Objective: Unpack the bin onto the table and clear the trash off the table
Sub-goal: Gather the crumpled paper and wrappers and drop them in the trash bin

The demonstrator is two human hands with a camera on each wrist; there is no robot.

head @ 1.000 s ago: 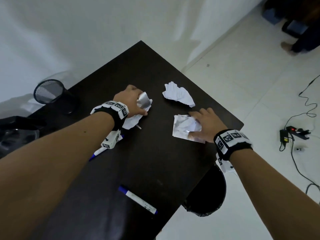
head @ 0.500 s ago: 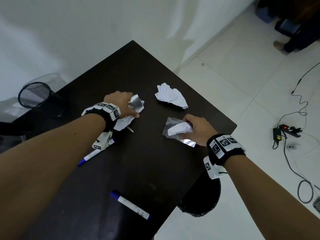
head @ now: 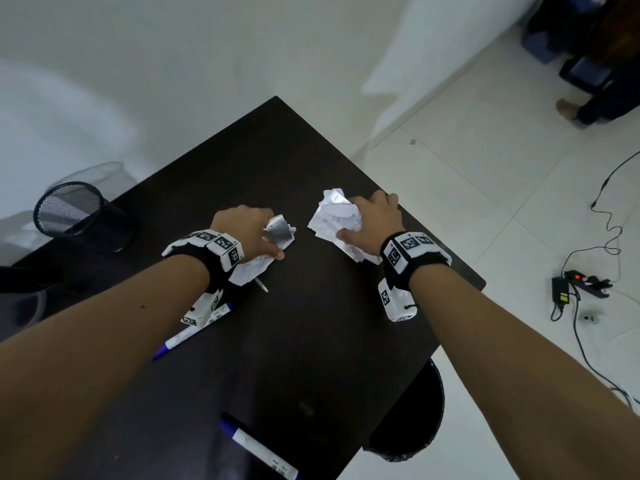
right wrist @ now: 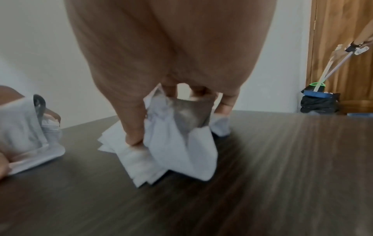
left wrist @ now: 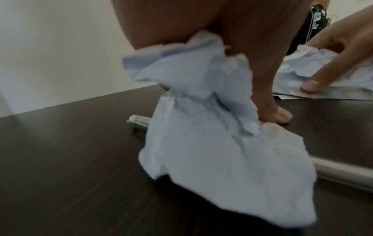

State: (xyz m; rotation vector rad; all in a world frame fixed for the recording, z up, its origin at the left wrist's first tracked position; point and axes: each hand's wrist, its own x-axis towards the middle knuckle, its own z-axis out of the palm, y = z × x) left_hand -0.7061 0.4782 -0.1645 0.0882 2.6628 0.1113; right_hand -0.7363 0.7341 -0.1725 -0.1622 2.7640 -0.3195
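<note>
On the dark table point(head: 311, 323) my left hand point(head: 266, 237) grips a crumpled white paper point(head: 252, 268) together with a silver foil wrapper point(head: 278, 232). The left wrist view shows that paper wad point(left wrist: 212, 135) bunched under my palm, my thumb touching the tabletop. My right hand point(head: 353, 220) clutches another crumpled white paper point(head: 334, 216) near the table's right edge. In the right wrist view my fingers curl round this paper point(right wrist: 177, 146) and a piece of grey foil point(right wrist: 189, 115) bunched with it.
A black mesh cup point(head: 69, 209) stands at the table's left. Two blue-capped markers point(head: 194, 330) point(head: 259, 448) and a pen point(head: 261, 285) lie on the table. A black bin point(head: 415, 420) sits on the floor below the right edge. Cables point(head: 571, 296) lie on the floor.
My right hand scrunched up the foil wrapper, carried it away from me to the other crumpled paper, and now grips both. The left hand kept its hold on its wad.
</note>
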